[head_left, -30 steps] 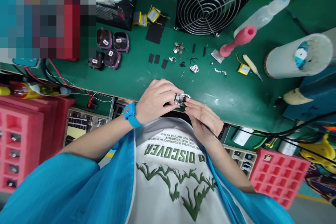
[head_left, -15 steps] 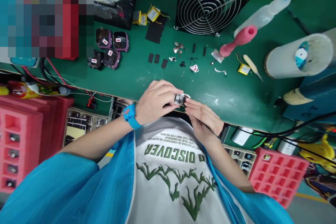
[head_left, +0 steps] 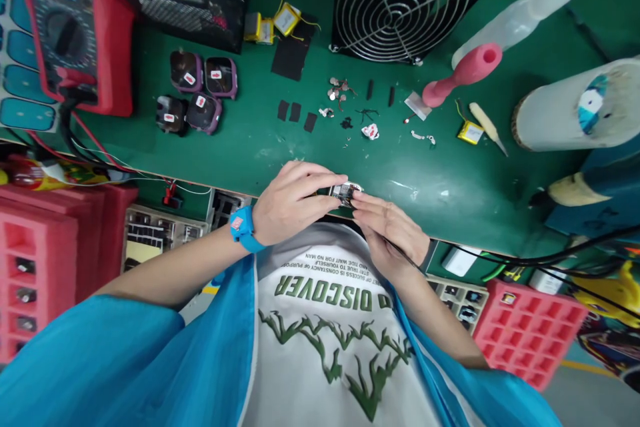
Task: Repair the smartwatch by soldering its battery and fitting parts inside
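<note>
A small silver-rimmed electronic device [head_left: 344, 193] with its dark inner parts exposed is held just over the front edge of the bench. My left hand [head_left: 295, 203], with a blue band at the wrist, pinches it between thumb and fingers from the left. On its right side, the fingertips of my right hand [head_left: 390, 230] rest against the device. That hand is closed round a thin dark tool [head_left: 400, 252], which runs back along the palm; its tip is hidden.
Small loose parts [head_left: 337, 90] and black pads [head_left: 295, 111] lie beyond my hands on the green bench [head_left: 240, 153]. Around them stand four-cornered purple-edged cases [head_left: 203, 111], a red multimeter [head_left: 113, 47], a fan [head_left: 395, 13], a pink blower [head_left: 460, 77] and a white cylinder [head_left: 570, 110].
The view has shifted slightly, so bench items appear a little further apart. My left hand sits slightly lower and its fingers look straighter; both hands stay at the device.
</note>
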The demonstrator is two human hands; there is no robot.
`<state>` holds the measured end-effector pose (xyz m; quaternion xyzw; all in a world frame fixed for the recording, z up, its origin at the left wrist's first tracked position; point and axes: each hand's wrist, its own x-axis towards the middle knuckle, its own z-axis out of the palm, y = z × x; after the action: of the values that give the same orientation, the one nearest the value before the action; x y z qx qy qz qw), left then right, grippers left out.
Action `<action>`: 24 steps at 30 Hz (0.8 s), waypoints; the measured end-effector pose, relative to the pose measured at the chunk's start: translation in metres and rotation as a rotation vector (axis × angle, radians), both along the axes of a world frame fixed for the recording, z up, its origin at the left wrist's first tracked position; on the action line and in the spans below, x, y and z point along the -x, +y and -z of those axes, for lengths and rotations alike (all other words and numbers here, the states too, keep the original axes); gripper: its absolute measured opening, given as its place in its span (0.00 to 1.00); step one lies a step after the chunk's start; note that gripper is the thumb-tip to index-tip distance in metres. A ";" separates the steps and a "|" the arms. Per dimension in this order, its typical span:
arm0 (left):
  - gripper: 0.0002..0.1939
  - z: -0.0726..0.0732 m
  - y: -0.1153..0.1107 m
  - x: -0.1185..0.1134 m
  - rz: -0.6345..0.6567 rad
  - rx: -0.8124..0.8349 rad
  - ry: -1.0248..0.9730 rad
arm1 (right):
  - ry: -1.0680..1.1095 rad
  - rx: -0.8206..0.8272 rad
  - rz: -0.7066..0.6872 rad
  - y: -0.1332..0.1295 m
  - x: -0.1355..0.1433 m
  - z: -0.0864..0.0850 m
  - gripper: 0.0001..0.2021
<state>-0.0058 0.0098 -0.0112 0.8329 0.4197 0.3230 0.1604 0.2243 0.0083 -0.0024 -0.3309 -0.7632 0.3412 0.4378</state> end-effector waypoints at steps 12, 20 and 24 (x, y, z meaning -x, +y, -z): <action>0.04 -0.004 -0.001 -0.004 -0.014 -0.010 0.015 | 0.017 -0.012 0.019 -0.001 0.002 0.001 0.21; 0.05 -0.004 -0.003 -0.003 0.009 -0.009 0.018 | -0.013 0.007 0.004 -0.003 -0.001 -0.001 0.25; 0.03 -0.005 -0.002 -0.004 0.008 -0.032 0.038 | -0.021 0.007 -0.003 -0.004 -0.001 0.000 0.25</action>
<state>-0.0020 0.0073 -0.0059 0.8431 0.4142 0.3129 0.1403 0.2250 0.0045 -0.0021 -0.3348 -0.7669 0.3411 0.4283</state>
